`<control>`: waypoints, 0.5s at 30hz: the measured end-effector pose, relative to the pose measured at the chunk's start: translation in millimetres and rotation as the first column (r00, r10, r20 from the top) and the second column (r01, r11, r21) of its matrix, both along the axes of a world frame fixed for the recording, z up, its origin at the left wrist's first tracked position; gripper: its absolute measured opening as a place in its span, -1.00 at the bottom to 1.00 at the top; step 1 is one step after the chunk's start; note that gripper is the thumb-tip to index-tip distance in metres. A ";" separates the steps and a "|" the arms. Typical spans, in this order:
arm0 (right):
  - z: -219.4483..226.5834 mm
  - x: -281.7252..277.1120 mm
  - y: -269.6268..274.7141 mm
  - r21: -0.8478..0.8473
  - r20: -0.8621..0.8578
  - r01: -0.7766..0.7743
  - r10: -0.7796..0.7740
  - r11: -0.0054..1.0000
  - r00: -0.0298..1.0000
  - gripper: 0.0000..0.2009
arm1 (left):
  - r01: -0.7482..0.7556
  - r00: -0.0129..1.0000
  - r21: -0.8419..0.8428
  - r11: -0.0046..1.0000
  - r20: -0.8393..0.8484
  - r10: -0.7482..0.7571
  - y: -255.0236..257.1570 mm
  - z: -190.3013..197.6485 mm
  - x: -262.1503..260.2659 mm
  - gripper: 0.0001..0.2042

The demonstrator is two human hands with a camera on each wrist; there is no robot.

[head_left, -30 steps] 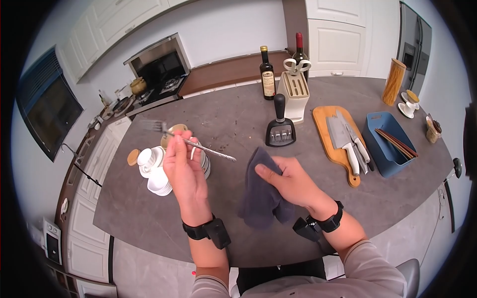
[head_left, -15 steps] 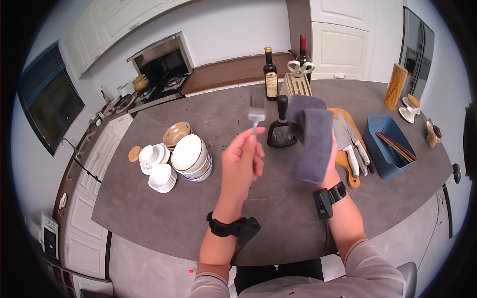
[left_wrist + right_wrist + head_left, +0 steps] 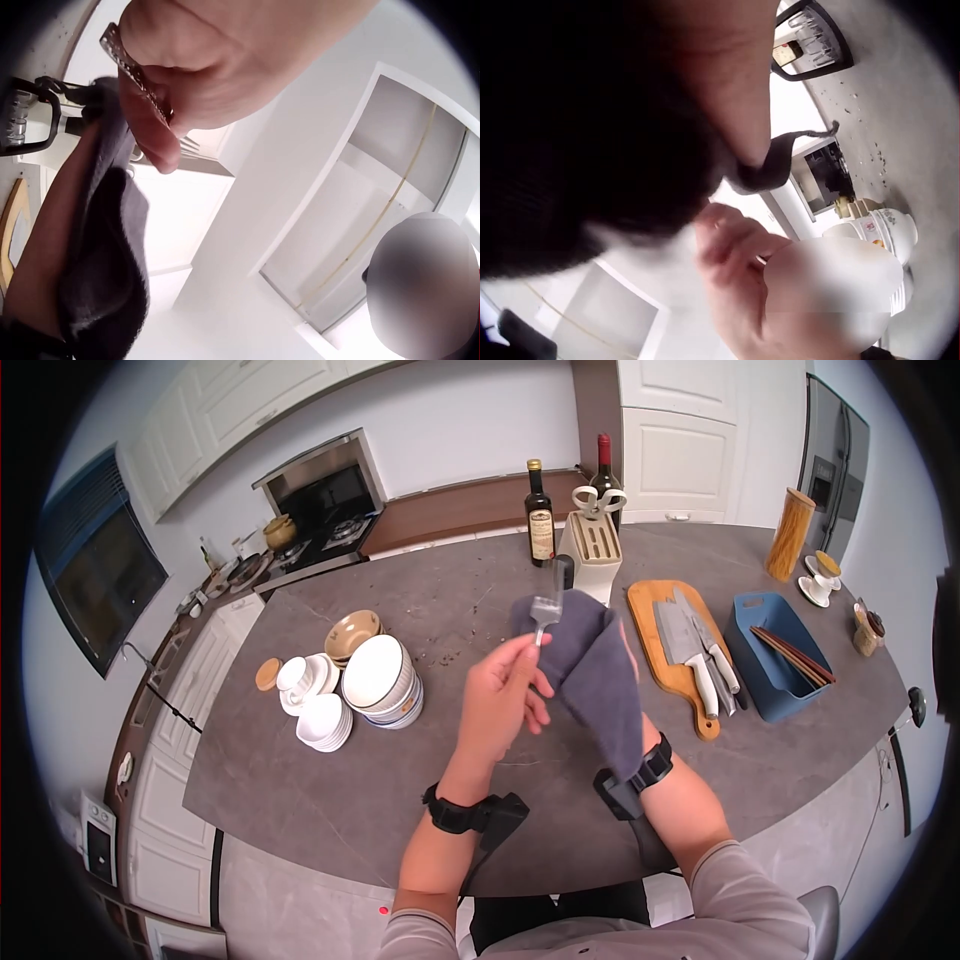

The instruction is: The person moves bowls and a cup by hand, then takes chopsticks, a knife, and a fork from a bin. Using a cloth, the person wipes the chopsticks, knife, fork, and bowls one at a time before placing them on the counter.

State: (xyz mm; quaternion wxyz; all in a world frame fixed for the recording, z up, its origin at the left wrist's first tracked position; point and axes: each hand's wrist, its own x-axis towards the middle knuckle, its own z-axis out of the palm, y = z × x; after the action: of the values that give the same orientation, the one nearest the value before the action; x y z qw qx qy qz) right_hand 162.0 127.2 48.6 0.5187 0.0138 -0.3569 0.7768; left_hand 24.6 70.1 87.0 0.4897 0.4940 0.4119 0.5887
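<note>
Starting with the head view: our left hand (image 3: 503,698) pinches a fork (image 3: 545,610) between thumb and fingers, tines up, held above the grey table (image 3: 300,800). We only get the fork's upper end here. Our right hand (image 3: 630,650) is mostly behind a dark grey cloth (image 3: 600,685), right by the fork, so honestly we can't tell how those fingers sit. Bowls (image 3: 377,670) are off to the left; a cutting board (image 3: 648,615) with knives (image 3: 680,635) and a blue bin (image 3: 785,702) are on the right. The sharpener (image 3: 566,568) barely pokes out past the cloth.

Left wrist cam fills in the rest of the fork: the patterned handle sticks out past our grip, and tines peek out beyond the fingertips. The cloth hangs in folds, and we get lots more of the sharpener.

Right wrist cam is mostly dark and blurry, with the fork too unclear to pick out. It does catch the sharpener's metal insides and crumbs (image 3: 877,154) near the bowls.
</note>
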 end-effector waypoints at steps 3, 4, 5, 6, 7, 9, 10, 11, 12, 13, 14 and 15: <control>-5.5 -6.6 -6.7 -0.147 0.015 -0.296 0.301 0.944 0.953 -0.30 | 0.027 0.999 -0.050 0.998 -0.023 -0.028 12.1 -20.6 5.8 -0.78; -1.8 -6.5 -11.1 -0.248 0.127 -0.177 0.213 0.952 0.969 -0.32 | 0.024 0.999 -0.050 0.998 -0.024 -0.025 13.3 -23.1 5.5 -0.78; 0.2 -7.4 -13.5 -0.248 0.126 -0.179 0.215 0.952 0.969 -0.32 | -0.019 0.995 0.011 1.000 -0.096 0.020 14.1 -24.8 5.5 -0.79; 1.5 -8.7 -15.8 -0.233 0.216 -0.109 0.160 0.967 0.963 -0.34 | -0.055 0.984 0.073 0.996 -0.166 0.067 14.1 -25.8 5.5 -0.80; 1.9 -9.3 -17.1 -0.210 0.304 -0.039 0.103 0.977 0.947 -0.35 | -0.054 0.984 0.072 0.996 -0.167 0.065 14.0 -25.7 5.3 -0.80; 2.0 -8.4 -17.3 -0.219 0.262 -0.053 0.111 0.974 0.959 -0.39 | -0.054 0.984 0.053 0.997 -0.168 0.062 14.2 -24.2 4.7 -0.81; 2.4 -8.1 -16.8 -0.225 0.221 -0.071 0.122 0.972 0.968 -0.42 | -0.054 0.984 0.052 0.997 -0.167 0.062 14.0 -23.1 4.0 -0.81; -0.1 -6.5 -12.9 -0.225 0.222 -0.072 0.123 0.972 0.967 -0.42 | -0.048 0.987 0.035 0.998 -0.153 0.053 13.6 -21.4 2.8 -0.81; -4.7 -3.0 -5.5 -0.260 0.144 -0.077 0.117 0.963 0.983 -0.43 | -0.043 0.989 0.019 0.999 -0.139 0.045 13.0 -19.2 1.4 -0.80; -6.3 1.1 0.4 -0.294 0.067 -0.085 0.109 0.952 0.992 -0.44 | -0.045 0.989 0.021 0.999 -0.138 0.047 11.5 -17.0 0.4 -0.80; 11.1 7.8 -3.2 -0.334 0.018 -0.017 0.024 0.943 1.000 -0.44 | -0.047 0.988 0.021 0.999 -0.143 0.049 9.5 -14.1 -0.4 -0.80; 27.3 15.9 -7.9 -0.375 -0.026 0.049 -0.063 0.926 0.998 -0.43 | -0.050 0.988 0.021 0.999 -0.147 0.052 7.5 -11.2 -1.1 -0.79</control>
State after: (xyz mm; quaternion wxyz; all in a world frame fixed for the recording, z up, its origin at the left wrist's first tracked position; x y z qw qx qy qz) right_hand 177.9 119.3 75.9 0.5403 -0.0811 -0.1926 0.8151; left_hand 23.6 77.6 75.8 0.4384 0.5297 0.4544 0.5663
